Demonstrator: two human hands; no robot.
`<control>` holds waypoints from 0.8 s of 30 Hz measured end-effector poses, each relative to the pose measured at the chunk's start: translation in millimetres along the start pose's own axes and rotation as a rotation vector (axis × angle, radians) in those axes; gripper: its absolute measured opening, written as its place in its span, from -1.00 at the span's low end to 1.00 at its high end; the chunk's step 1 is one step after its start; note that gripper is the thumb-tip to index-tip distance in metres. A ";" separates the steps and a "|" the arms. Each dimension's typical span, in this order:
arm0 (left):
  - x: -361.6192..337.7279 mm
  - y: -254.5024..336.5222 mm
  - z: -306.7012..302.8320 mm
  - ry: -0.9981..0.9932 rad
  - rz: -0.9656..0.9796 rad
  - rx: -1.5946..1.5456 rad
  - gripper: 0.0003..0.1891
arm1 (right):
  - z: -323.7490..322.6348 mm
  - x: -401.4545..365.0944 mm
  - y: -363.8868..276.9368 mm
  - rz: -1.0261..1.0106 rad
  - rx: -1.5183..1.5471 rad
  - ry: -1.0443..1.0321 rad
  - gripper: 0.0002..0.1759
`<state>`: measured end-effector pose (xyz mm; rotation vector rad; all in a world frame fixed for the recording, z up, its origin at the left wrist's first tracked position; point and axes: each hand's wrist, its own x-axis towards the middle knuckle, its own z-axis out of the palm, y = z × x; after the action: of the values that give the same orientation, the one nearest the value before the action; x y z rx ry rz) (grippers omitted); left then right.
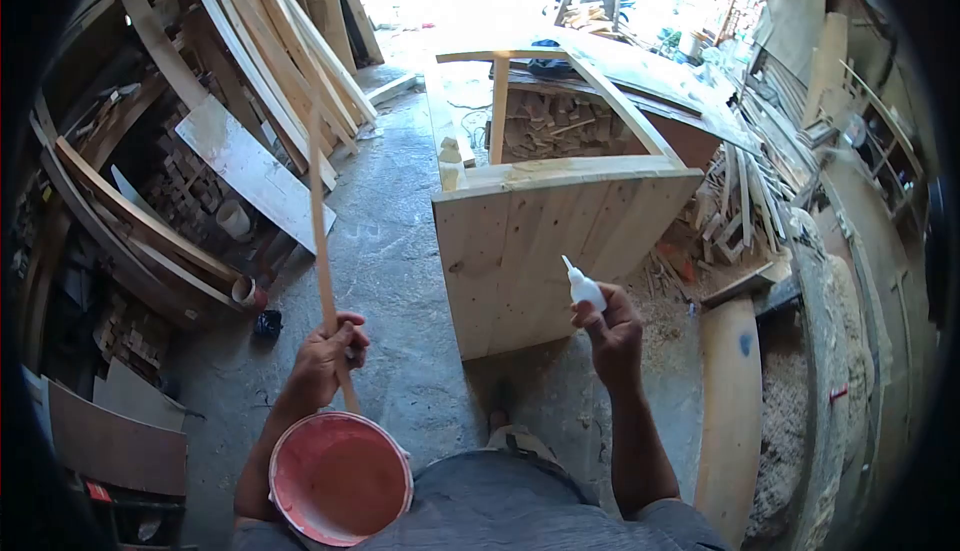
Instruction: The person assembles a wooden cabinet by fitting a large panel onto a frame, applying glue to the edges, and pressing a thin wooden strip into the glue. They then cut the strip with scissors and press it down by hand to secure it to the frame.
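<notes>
Wood is lining the workshop floor (375, 241). The left hand (325, 361) is curling shut around a wooden strip (320, 221), looking light, bendy, best held mid-length. The right hand (617, 329) is closing round a squeezable-looking bottle (587, 292), gripping its body. A bucket (285, 466) is perhaps hanging beside the left forearm.

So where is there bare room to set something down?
Bare floor lies between the leaning boards and the wooden panel; the strip in the left hand crosses its view. Right of the panel, scrap wood crowds the ground.
</notes>
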<state>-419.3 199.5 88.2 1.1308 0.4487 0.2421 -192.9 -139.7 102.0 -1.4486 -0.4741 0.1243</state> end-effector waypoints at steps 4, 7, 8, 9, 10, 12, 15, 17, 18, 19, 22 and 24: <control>22.3 21.0 1.0 0.176 0.038 -0.009 -0.78 | -1.9 90.3 -9.0 -0.061 -0.013 -0.034 -0.72; 47.7 28.3 3.0 0.242 0.086 -0.035 -0.79 | -0.5 149.1 -1.6 -0.095 -0.014 -0.101 -0.72; 54.8 25.1 3.4 0.253 0.086 -0.040 -0.80 | 0.8 166.2 0.9 -0.114 -0.025 -0.138 -0.73; 58.8 20.9 3.7 0.268 0.078 -0.045 -0.80 | 3.5 179.9 3.0 -0.124 -0.037 -0.178 -0.73; 62.4 20.1 4.2 0.262 0.081 -0.042 -0.80 | 8.0 190.1 2.1 -0.123 -0.068 -0.177 -0.74; 67.6 26.0 4.9 0.315 0.083 -0.086 -0.79 | 13.7 209.8 6.2 -0.090 -0.091 -0.232 -0.74; 78.4 33.0 1.0 0.334 0.073 -0.112 -0.79 | 19.7 230.7 13.5 -0.141 -0.233 -0.277 -0.75; 87.8 37.9 -0.3 0.318 0.052 -0.085 -0.80 | 22.3 237.9 13.8 -0.193 -0.397 -0.314 -0.76; 94.0 40.9 -0.8 0.310 0.044 -0.120 -0.80 | 28.4 239.9 10.4 -0.185 -0.404 -0.301 -0.77; 100.2 43.3 -2.2 0.316 0.034 -0.112 -0.80 | 29.7 242.0 14.1 -0.176 -0.389 -0.298 -0.77; 120.4 47.7 -3.8 0.309 0.010 -0.088 -0.79 | 29.9 247.7 19.1 -0.183 -0.396 -0.297 -0.78; 131.0 51.7 -1.5 0.292 -0.008 -0.070 -0.78 | 32.3 249.0 10.5 -0.221 -0.454 -0.320 -0.79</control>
<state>-302.0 275.4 105.6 1.0283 0.6977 0.4156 21.3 -18.2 152.1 -1.8159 -0.9676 0.0739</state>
